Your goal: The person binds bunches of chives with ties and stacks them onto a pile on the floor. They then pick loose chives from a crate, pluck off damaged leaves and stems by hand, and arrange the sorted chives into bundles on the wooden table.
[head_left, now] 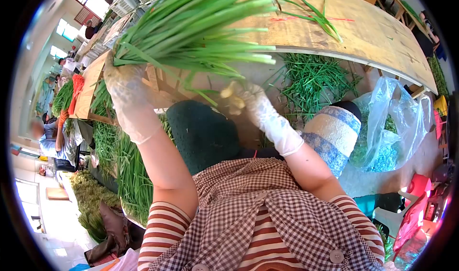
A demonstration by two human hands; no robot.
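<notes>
My left hand (125, 87), in a thin whitish glove, is closed round a large bunch of garlic chives (191, 32). The long green leaves lie sideways above the table's near edge, pale cut ends pointing right. A few loose leaves droop below the bunch. Under those pale ends is my right hand (245, 99), also gloved, with yellowish fingertips. Its fingers look bent and apart, slightly blurred, and I see nothing held in them. On the wooden table (382, 32) lie a few loose chives (320, 20) and a red strip (342, 19).
Green trimmings (315, 82) are heaped on the floor below the table. A clear plastic bag (392, 127) with greens stands right of my knee. More long chives (134, 175) lie at my left. Another person (52, 137) sits farther left, near a red bundle (76, 92).
</notes>
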